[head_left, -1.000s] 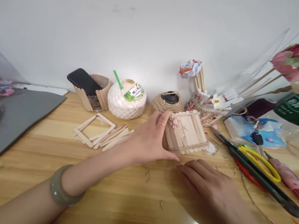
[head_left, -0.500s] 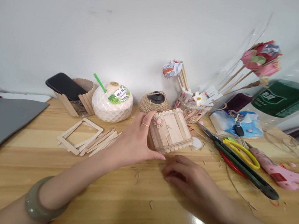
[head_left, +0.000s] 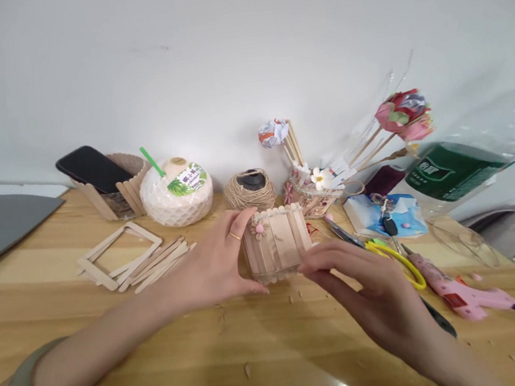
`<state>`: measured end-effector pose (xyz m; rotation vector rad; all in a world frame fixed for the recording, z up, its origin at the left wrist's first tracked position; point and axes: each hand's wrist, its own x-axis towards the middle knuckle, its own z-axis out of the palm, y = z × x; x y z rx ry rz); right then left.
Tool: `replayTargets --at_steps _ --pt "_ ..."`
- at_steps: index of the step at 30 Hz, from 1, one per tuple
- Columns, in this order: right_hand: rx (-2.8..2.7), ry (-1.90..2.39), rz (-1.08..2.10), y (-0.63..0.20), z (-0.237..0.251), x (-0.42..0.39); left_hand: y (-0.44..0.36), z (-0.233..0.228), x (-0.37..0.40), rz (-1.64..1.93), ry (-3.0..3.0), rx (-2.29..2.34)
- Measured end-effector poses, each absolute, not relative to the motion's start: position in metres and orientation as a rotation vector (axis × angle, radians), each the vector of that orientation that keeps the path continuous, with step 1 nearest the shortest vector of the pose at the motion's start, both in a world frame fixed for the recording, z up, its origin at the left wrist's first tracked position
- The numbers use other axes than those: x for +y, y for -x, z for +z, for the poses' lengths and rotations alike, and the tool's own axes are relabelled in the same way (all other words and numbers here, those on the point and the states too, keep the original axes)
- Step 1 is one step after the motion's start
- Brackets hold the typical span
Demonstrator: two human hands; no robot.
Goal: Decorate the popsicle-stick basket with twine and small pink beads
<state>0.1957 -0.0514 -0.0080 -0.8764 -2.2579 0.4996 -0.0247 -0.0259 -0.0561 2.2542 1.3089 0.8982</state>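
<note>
Since the earlier frame, the right hand has risen to the lower right corner of the box; whether its grip pinches, I cannot tell. Head view: wooden desk against a pale wall. Mid-desk, the left hand clasps the box's left side. Slatted face towards the viewer, slats near upright; long axis unclear.

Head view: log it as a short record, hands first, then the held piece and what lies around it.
Left hand: around the stick piece at its left side, thumb low
Right hand: fingertips at its lower right corner; firm grip not clear
Trim: pink flower, upper left; twine band, near the bottom edge
Behind: twine ball
Left: stick frame, loose sticks, coconut, phone in a stick basket
Right: glue gun, bottle
</note>
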Motion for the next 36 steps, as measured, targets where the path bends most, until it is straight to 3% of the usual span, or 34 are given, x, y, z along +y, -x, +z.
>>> replayTargets --at_steps 10,19,36 --pt "-2.177 0.934 0.634 -0.195 -0.001 -0.021 0.022 -0.055 -0.030 0.878 -2.300 1.335" --pt "-2.448 0.786 0.243 -0.191 0.004 -0.009 0.020 -0.055 -0.029 0.842 -2.269 1.371" --pt "-2.500 0.785 0.193 -0.187 0.001 0.004 0.021 -0.056 -0.028 0.792 -2.275 1.375"
